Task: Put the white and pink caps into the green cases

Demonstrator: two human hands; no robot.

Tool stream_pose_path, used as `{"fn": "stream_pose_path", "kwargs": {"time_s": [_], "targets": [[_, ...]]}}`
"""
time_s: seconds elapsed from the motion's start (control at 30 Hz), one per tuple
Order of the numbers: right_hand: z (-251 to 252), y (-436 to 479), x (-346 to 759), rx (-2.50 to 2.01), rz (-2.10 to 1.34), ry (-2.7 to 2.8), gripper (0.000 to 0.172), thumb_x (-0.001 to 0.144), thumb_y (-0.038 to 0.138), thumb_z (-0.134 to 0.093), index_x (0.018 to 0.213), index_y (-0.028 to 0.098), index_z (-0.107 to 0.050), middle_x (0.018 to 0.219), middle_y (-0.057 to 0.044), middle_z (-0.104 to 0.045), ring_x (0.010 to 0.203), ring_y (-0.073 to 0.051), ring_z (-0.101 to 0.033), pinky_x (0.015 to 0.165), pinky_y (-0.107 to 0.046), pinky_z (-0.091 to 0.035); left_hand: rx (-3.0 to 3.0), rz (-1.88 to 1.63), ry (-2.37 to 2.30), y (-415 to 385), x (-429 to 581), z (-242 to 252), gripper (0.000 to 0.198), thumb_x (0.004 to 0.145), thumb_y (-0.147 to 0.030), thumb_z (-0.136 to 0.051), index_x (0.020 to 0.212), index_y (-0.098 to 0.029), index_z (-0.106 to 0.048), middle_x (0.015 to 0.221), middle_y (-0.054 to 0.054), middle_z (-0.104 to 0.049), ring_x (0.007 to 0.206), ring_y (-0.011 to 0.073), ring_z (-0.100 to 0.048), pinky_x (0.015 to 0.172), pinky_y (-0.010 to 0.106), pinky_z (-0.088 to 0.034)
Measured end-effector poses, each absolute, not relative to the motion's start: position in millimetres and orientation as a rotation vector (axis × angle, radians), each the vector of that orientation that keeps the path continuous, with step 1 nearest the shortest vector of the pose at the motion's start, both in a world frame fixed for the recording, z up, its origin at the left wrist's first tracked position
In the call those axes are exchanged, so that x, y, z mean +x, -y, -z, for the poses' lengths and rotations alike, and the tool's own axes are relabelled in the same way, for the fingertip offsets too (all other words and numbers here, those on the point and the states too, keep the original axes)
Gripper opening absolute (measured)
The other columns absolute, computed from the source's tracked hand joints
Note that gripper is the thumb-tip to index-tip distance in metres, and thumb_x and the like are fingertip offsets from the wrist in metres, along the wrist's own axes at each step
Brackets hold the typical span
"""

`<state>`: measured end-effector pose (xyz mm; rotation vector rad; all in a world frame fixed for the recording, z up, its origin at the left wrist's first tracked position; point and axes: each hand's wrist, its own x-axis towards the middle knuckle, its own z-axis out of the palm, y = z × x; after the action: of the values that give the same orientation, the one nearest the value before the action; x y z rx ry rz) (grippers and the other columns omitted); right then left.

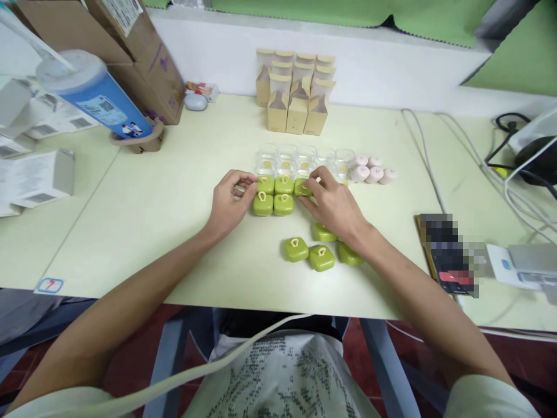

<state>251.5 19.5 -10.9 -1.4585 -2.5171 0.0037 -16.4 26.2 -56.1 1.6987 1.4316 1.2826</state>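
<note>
My right hand (333,200) pinches a small glossy green case (301,187) with a yellow loop on top, at the right end of a row. On the row's left side, my left hand (232,200) has its curled thumb and index finger against the corner of another green case (265,184). Between them sits a third green case (284,185), and two more, one a green case (284,204), stand in front. Several loose ones, such as a green case (296,249), lie nearer me, partly behind my right wrist. Clear square containers (307,162) line up just behind.
Several pink cylinders (375,174) stand right of the clear containers. Open cardboard boxes (298,113) are grouped at the wall. A blue canister (108,101) and large carton (156,69) stand left. A phone (448,255) and cables (424,151) lie right.
</note>
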Motion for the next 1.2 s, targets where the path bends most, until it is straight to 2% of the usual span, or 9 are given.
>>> {"fn": "stream_pose_path", "kwargs": {"time_s": [0.23,0.43,0.57,0.73,0.83,0.93,1.0,1.1,1.2], "targets": [[9,-18,248,-1.507,0.061,2.553,0.026,0.112,0.026,-0.053,0.126,0.013,-0.071,0.141,-0.023,-0.066,0.093,-0.026,-0.070,0.063,-0.036,-0.041,1.700,-1.291,-1.417,-27,-17,58,0.013,0.096,-0.031,-0.072,0.106,-0.024,-0.077,0.108,0.004,-0.077,0.097,0.0177,-0.073,0.077,0.027,-0.058],[-13,-10,253,-1.548,0.140,2.515,0.041,0.116,0.042,-0.051,0.145,0.020,-0.068,0.145,-0.018,-0.070,0.088,-0.025,-0.070,0.060,-0.034,-0.031,1.677,-1.299,-1.410,-28,-17,60,0.016,0.098,-0.035,-0.072,0.109,-0.025,-0.075,0.109,0.004,-0.077,0.098,0.0183,-0.073,0.078,0.029,-0.057],[-34,-29,268,-1.594,0.045,2.317,0.037,0.113,0.032,-0.045,0.132,0.020,-0.074,0.132,-0.016,-0.075,0.088,-0.026,-0.071,0.071,-0.039,-0.044,1.661,-1.299,-1.408,-28,-18,62,0.022,0.100,-0.043,-0.073,0.111,-0.025,-0.074,0.107,0.005,-0.077,0.099,0.0193,-0.073,0.078,0.030,-0.056],[-37,-82,272,-1.534,-0.183,2.335,0.034,0.095,0.016,-0.059,0.125,0.021,-0.076,0.120,-0.013,-0.081,0.108,-0.034,-0.069,0.091,-0.047,-0.050,1.657,-1.293,-1.421,-28,-18,61,0.027,0.100,-0.049,-0.075,0.112,-0.025,-0.073,0.106,0.005,-0.076,0.100,0.0195,-0.073,0.078,0.030,-0.056],[-38,-89,265,-1.493,-0.237,2.382,0.037,0.093,0.012,-0.059,0.125,0.020,-0.075,0.122,-0.014,-0.080,0.117,-0.035,-0.066,0.087,-0.044,-0.048,1.647,-1.290,-1.416,-26,-18,59,0.027,0.100,-0.049,-0.074,0.113,-0.025,-0.072,0.107,0.005,-0.075,0.100,0.0195,-0.073,0.076,0.030,-0.056],[-53,-69,261,-1.472,-0.211,2.497,0.023,0.096,0.015,-0.060,0.111,0.020,-0.076,0.113,-0.013,-0.080,0.108,-0.033,-0.069,0.080,-0.040,-0.044,1.657,-1.283,-1.418,-25,-17,58,0.025,0.101,-0.047,-0.074,0.113,-0.025,-0.072,0.108,0.005,-0.075,0.100,0.0190,-0.073,0.078,0.030,-0.056],[-65,-49,259,-1.456,-0.269,2.669,0.017,0.098,0.023,-0.067,0.112,0.021,-0.076,0.112,-0.010,-0.080,0.101,-0.030,-0.071,0.077,-0.038,-0.041,1.665,-1.280,-1.418,-24,-18,59,0.025,0.101,-0.047,-0.074,0.113,-0.025,-0.072,0.109,0.005,-0.076,0.101,0.0191,-0.073,0.079,0.030,-0.056],[-74,-28,249,-1.530,-0.241,2.929,0.033,0.097,0.033,-0.078,0.127,0.020,-0.073,0.125,-0.013,-0.077,0.100,-0.031,-0.072,0.071,-0.036,-0.035,1.661,-1.275,-1.420,-25,-18,59,0.027,0.101,-0.050,-0.074,0.113,-0.025,-0.072,0.109,0.005,-0.077,0.101,0.0195,-0.073,0.079,0.031,-0.056],[-69,-20,236,-1.607,-0.071,3.033,0.047,0.098,0.029,-0.078,0.142,0.015,-0.066,0.136,-0.020,-0.071,0.096,-0.031,-0.072,0.069,-0.035,-0.031,1.645,-1.280,-1.431,-26,-19,60,0.029,0.100,-0.051,-0.075,0.113,-0.025,-0.072,0.108,0.005,-0.076,0.101,0.0195,-0.073,0.080,0.031,-0.056]]}}
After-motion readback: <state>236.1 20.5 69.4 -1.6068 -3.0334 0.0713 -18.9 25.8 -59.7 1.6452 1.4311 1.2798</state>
